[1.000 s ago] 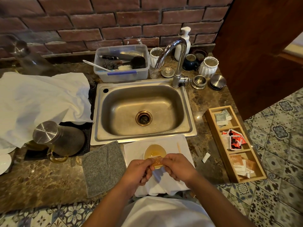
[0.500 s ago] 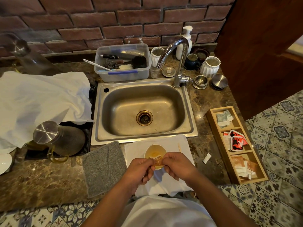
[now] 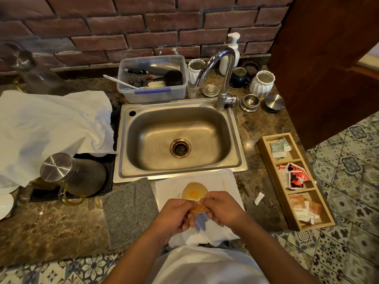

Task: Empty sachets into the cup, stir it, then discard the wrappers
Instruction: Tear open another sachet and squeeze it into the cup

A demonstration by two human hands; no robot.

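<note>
Orange sachet (image 3: 199, 208) pinched between left hand (image 3: 176, 214) and right hand (image 3: 222, 208) above cup (image 3: 194, 192) (liquid present); emptying apparently underway, stirring and wrapper disposal outstanding.

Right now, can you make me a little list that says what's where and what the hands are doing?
left hand: pinching the left end of the sachet
right hand: pinching its right end
sachet: brown, held over the near rim of the cup
cup: holds yellowish liquid, stands on the white cloth
stir stick: lies on the cloth, right of the cup
wooden tray: three compartments with more sachets, right of the sink
torn scrap: on the counter beside the tray
</note>
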